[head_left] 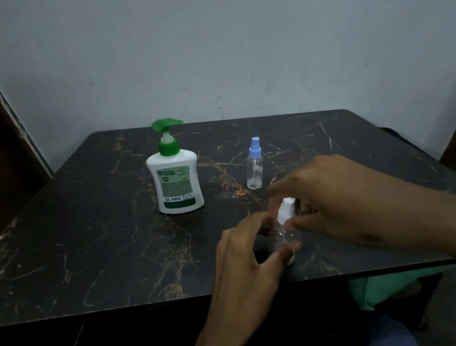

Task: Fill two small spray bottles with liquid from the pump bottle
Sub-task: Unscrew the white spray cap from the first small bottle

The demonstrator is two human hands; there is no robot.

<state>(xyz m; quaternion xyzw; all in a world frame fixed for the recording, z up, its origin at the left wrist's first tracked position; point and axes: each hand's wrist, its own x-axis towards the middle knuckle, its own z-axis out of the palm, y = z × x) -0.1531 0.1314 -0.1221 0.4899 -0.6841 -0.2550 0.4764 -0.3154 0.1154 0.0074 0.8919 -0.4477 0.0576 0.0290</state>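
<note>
Near table edge, left hand point(242, 254): reaches in from below; thumb and fingers curl round the clear body of the white-capped spray bottle point(284, 229), thumb tip on its lower part.
Above that bottle, right hand point(327, 200): comes in from the right, palm down; fingers point(278, 192) arch over the white cap and appear to pinch it. Exact contact blurred.
White-capped spray bottle: between the two sets of fingers, roughly upright, its base at the table point(83, 237) surface; contents cannot be told.
Beyond the right fingers, blue-capped spray bottle point(255, 164): upright, cap on, untouched, just past the fingertips; clear body looks almost empty.
Left of both hands, pump bottle point(174, 171): upright, white with green pump, well apart from the fingers, nozzle pointing right.
Obstruction: the right hand hides part of the held bottle's cap.
Surface: dark marbled table against a pale wall point(231, 40).
</note>
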